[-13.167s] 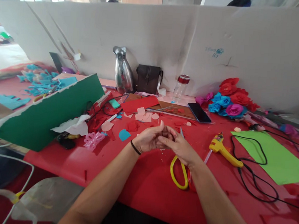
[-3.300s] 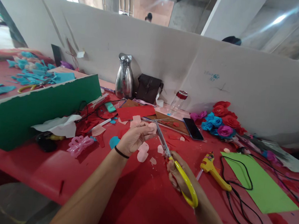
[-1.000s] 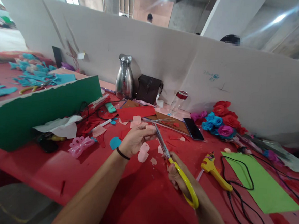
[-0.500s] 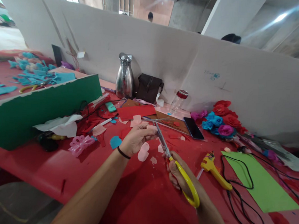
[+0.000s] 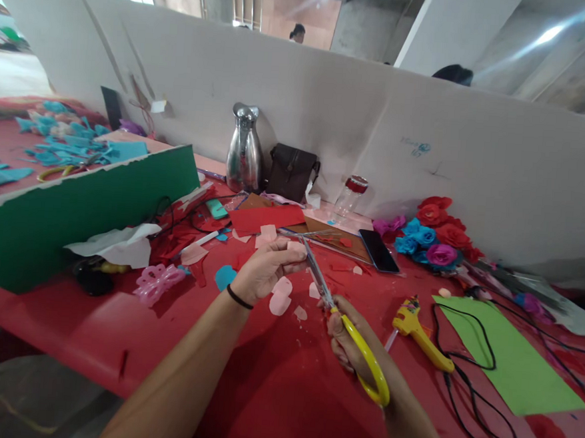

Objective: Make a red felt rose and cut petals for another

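Note:
Near the middle of the view, my left hand (image 5: 267, 270) pinches a small pale pink paper piece (image 5: 297, 248) between thumb and fingers. Yellow-handled scissors (image 5: 366, 354) are held in my right hand (image 5: 348, 333), and their blades point up and left, with the tips beside the pink piece. Pale pink cut petals (image 5: 280, 301) lie on the red table (image 5: 280, 392) below my left hand. A blue paper piece (image 5: 225, 278) lies to the left of my wrist.
A yellow glue gun (image 5: 422, 335) with a black cable and a green sheet (image 5: 517, 361) lie at right. Behind stand a metal jug (image 5: 244, 149), dark bag (image 5: 292, 172) and glass jar (image 5: 350, 200). A phone (image 5: 379, 250) lies near paper flowers (image 5: 442, 233). A green board (image 5: 87, 211) stands left.
Both hands and the scissors have barely shifted. In the background, a person's head beyond the partition has turned or moved slightly.

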{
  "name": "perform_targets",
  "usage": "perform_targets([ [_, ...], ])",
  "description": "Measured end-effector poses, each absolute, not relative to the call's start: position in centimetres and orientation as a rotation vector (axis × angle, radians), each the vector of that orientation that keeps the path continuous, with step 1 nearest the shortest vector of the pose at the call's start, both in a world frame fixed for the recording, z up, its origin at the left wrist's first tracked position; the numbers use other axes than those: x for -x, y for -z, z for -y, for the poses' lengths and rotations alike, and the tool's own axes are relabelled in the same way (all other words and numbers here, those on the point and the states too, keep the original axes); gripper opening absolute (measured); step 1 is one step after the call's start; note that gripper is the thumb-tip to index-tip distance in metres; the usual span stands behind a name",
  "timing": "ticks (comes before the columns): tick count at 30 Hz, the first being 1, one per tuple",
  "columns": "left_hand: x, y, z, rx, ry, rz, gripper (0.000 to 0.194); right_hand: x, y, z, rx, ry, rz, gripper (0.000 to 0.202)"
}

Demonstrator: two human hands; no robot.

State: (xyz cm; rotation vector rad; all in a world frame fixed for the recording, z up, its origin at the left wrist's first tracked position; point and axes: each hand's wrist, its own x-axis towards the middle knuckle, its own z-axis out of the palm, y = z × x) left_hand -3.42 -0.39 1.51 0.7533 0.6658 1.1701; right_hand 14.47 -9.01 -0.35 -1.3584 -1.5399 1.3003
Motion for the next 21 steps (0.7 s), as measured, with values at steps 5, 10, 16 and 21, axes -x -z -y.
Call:
perform_targets([
  [5, 3.64, -1.49, 0.29, -0.759, -1.180, -0.649, 0.011, -14.49, 0.34, 9.04, 1.367, -1.286, 1.542, 0.054],
  [10, 3.70, -1.63, 0.27, -0.748, -1.183, -0.651, 0.012, -14.55, 0.36, 9.04, 1.378, -1.265, 1.551, 0.053],
  [16, 3.82, -1.89, 0.31, -0.734, -1.187, -0.663, 0.015, -14.55, 0.44, 8.97, 1.387, -1.277, 1.547, 0.055],
  [21, 3.96, -1.82, 0.18, -0.731, -1.188, -0.670, 0.014, -14.63, 0.43, 8.92, 1.404, -1.292, 1.559, 0.057],
])
